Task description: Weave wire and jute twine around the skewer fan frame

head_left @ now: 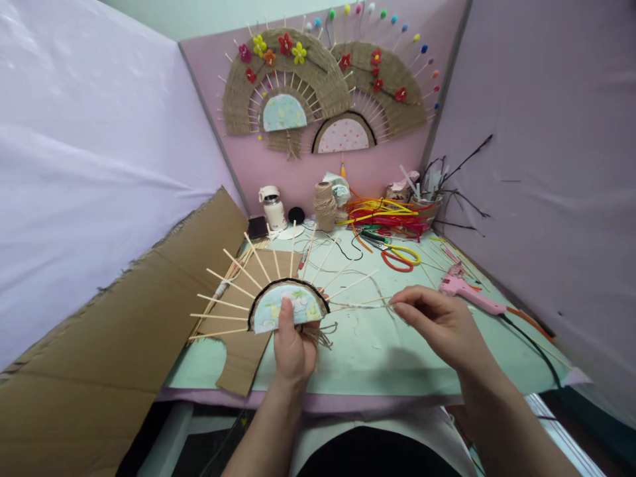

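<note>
My left hand (293, 344) grips a half-round fan base (288, 306) covered in pale flowered paper with a black rim. Thin wooden skewers (226, 286) fan out from it like spokes. My thumb presses on its front. My right hand (437, 321) is to the right of the fan, fingers pinched on a thin strand of jute twine (362, 305) that runs left to the fan's right edge. Loose twine ends hang under the fan.
A large cardboard sheet (149, 298) lies at the left. A pink glue gun (467, 291) and scissors (400, 255) lie at the right, with a twine spool (324, 205), a jar (272, 207) and coloured pipe cleaners (382, 215) behind. Two finished fans (293, 79) hang on the back wall.
</note>
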Tool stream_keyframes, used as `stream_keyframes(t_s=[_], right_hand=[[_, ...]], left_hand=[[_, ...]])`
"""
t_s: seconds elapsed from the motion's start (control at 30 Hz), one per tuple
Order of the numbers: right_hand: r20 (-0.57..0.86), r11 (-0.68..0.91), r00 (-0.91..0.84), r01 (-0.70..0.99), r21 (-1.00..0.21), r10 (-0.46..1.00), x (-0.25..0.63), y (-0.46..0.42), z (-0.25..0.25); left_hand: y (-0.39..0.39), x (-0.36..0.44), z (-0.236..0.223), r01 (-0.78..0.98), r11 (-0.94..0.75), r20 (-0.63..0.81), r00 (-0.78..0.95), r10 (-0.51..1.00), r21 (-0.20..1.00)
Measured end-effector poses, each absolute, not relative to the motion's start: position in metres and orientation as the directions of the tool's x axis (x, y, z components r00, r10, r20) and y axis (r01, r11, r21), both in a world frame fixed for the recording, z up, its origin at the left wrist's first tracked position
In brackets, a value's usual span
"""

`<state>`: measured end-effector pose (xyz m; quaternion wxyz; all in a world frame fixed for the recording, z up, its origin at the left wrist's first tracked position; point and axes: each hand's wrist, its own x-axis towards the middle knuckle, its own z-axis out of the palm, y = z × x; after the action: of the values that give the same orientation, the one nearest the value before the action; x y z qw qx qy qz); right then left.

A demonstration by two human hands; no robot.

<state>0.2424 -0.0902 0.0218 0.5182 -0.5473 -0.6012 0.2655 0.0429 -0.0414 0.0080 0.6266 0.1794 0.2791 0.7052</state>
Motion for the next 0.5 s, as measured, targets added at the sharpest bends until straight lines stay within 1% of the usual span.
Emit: stream_keyframes(t_s=[0.07, 0.13, 0.23, 0.33, 0.4, 0.5], right_hand=[[0.351, 0.289, 0.086, 0.403, -0.868, 0.932, 0.234, -0.098, 0.02], [0.329, 0.305, -0.007, 0.391, -0.868, 0.944, 0.223, -0.104, 0.015], [0.27, 0.317, -0.18, 0.337, -0.886, 0.946, 0.202, -0.106, 0.008], [0.258, 0.345, -0.307, 0.274, -0.898, 0.916, 0.184, -0.103, 0.003], [0.249, 0.34, -0.327, 0.259, -0.904, 0.912, 0.18, -0.098, 0.001], [0.19, 0.27, -0.275, 0.292, -0.918, 0.942, 0.185, -0.091, -0.002]], left_hand=[[-0.04, 0.044, 0.01, -0.794, -0.106, -0.085, -0.195, 0.977, 0.598], [-0.039, 0.047, 0.013, -0.804, -0.13, -0.105, -0.232, 0.967, 0.58], [-0.04, 0.053, 0.017, -0.813, -0.138, -0.134, -0.256, 0.957, 0.566], [-0.042, 0.057, 0.019, -0.819, -0.136, -0.138, -0.254, 0.957, 0.558], [-0.043, 0.057, 0.02, -0.834, -0.107, -0.158, -0.226, 0.961, 0.542], [-0.042, 0.052, 0.023, -0.864, -0.04, -0.205, -0.164, 0.965, 0.502]])
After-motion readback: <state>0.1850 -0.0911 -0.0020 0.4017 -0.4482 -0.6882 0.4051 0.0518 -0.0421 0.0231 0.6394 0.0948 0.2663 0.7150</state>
